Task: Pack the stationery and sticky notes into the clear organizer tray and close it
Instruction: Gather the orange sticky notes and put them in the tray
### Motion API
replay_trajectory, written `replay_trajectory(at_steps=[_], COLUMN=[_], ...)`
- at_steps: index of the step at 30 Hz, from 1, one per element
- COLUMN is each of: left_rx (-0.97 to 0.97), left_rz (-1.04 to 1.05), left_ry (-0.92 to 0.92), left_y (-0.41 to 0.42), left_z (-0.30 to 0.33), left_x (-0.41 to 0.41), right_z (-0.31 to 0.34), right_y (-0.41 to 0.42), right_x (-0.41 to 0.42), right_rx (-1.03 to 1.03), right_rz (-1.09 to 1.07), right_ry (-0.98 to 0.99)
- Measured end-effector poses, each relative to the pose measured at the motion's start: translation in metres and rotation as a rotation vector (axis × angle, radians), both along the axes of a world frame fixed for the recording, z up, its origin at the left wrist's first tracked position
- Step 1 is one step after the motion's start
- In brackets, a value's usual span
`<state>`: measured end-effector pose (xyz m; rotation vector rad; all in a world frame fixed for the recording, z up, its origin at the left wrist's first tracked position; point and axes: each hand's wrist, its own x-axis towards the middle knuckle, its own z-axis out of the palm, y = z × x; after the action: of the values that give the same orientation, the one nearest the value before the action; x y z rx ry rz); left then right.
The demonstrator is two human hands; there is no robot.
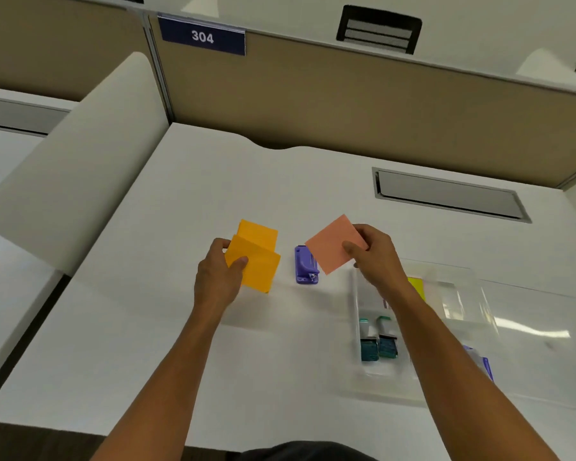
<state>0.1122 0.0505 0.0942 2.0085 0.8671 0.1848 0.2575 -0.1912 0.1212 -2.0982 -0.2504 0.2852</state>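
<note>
My left hand [218, 272] grips an orange sticky-note pad [258, 261] by its left edge, lifted just above the white desk. A second orange pad [259, 230] shows behind it. My right hand [376, 252] pinches a pink sticky-note pad [333, 242], held tilted in the air. Under the pink pad, a purple stapler [305, 266] lies on the desk between my hands. The clear organizer tray [473, 294] stands open at the right, below my right forearm. It holds two teal-capped items [378, 342], a yellow pad [417, 287] and a purple item [486, 364] partly hidden by my arm.
The tray's clear lid [546, 327] lies flat to the right of the tray. A grey cable hatch [449, 194] is set into the desk at the back right. A beige partition [346, 108] bounds the desk behind, and a white curved divider [80, 168] on the left.
</note>
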Motion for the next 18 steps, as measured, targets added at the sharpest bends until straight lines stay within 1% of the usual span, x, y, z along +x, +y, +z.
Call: replay_trajectory(at_steps=[7,13,18], left_rx=[0.0,0.003,0.045], left_rz=[-0.029,-0.094,-0.153], left_ry=[-0.027,-0.05,-0.039], left_y=[-0.057,-0.115,-0.165], left_z=[0.019,0.031,0.037], left_x=[0.011,0.019,0.026], right_z=[0.01,0.01,-0.004], right_y=[-0.08,-0.141,-0.18], right_x=[0.013,0.023,0.032], right_rx=[0.016,-0.085,-0.156], right_rz=[-0.097,-0.134,-0.113], right_ry=[-0.071,-0.184,-0.196])
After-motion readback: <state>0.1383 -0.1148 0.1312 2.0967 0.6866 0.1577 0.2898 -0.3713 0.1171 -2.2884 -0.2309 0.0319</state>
